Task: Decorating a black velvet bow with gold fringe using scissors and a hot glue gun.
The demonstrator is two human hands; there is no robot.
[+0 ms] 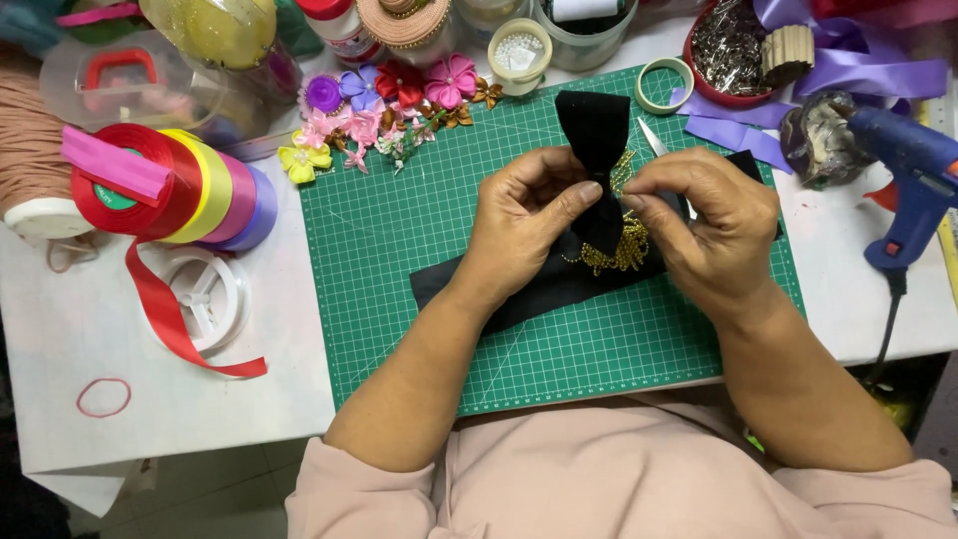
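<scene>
- Head view — the left hand (524, 222) and the right hand (711, 228) meet over a green cutting mat (399, 260); both pinch a black velvet bow (597, 160) at its waist, thumbs and forefingers closed on the cloth, the bow standing upright above a flat black fabric strip (499, 289).
- Gold bead trim (621, 252) bunches just under the pinch, touching the strip; part of it is hidden by the fingers.
- Risk, as I judge it: the velvet is soft and slippery, so a loosened pinch could let the pleats spring open; the loose beads could snag or scatter.
- A blue glue gun (913, 180) lies near the right wrist; a stray elbow could knock it.
- Around — glossy ribbon spools (175, 190), red to lilac; small satin flowers (384, 105); scissors (654, 138) partly hidden.
</scene>
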